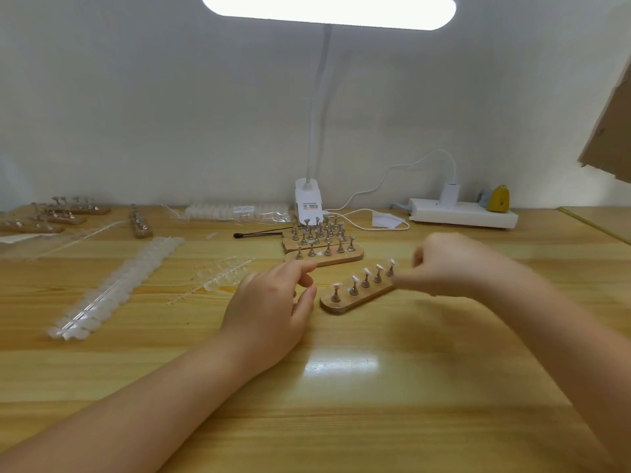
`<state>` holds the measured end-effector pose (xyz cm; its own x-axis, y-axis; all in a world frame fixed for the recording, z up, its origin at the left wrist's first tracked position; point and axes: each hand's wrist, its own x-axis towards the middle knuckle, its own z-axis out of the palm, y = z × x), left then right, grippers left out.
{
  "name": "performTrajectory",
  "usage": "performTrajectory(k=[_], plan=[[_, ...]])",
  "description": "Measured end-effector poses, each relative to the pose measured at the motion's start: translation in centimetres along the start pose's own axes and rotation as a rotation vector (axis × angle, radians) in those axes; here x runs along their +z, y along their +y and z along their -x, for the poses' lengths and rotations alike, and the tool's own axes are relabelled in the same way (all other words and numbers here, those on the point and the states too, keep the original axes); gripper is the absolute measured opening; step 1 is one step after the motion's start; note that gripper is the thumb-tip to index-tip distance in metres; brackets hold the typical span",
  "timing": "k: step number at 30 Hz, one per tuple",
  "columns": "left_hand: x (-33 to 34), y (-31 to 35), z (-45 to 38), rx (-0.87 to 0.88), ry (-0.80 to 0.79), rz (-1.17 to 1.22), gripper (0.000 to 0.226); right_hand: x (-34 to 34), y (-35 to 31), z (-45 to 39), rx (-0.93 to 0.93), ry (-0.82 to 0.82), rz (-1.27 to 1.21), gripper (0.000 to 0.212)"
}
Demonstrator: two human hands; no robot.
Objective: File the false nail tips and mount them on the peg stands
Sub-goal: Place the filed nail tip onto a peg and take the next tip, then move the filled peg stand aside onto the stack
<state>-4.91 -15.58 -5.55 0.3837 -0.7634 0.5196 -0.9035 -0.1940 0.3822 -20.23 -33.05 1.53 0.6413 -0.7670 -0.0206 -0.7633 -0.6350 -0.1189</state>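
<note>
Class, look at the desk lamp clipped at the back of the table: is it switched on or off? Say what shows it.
On. The lamp head glows bright white, and its glare reflects on the table below.

Wooden table (375, 421) with peg stands (356, 292), nail-tip strips (112, 285), lamp (308, 203).

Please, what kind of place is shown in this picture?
Probably a small nail-craft work desk, at home or in a workshop. A wooden table carries wooden peg stands, strips of clear false nail tips and a clip-on desk lamp.
</note>
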Motion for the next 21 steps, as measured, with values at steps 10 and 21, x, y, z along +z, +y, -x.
performTrajectory(k=[10, 21], plan=[[0.0, 0.0, 0.1, -0.002, -0.058, -0.12, 0.032, 4.5, 3.8, -2.7, -0.271, -0.039, -0.178, 0.1], [-0.3, 0.3, -0.6, -0.026, -0.001, -0.159, 0.028, 3.9, 4.5, -1.9, -0.409, -0.151, -0.425, 0.05]])
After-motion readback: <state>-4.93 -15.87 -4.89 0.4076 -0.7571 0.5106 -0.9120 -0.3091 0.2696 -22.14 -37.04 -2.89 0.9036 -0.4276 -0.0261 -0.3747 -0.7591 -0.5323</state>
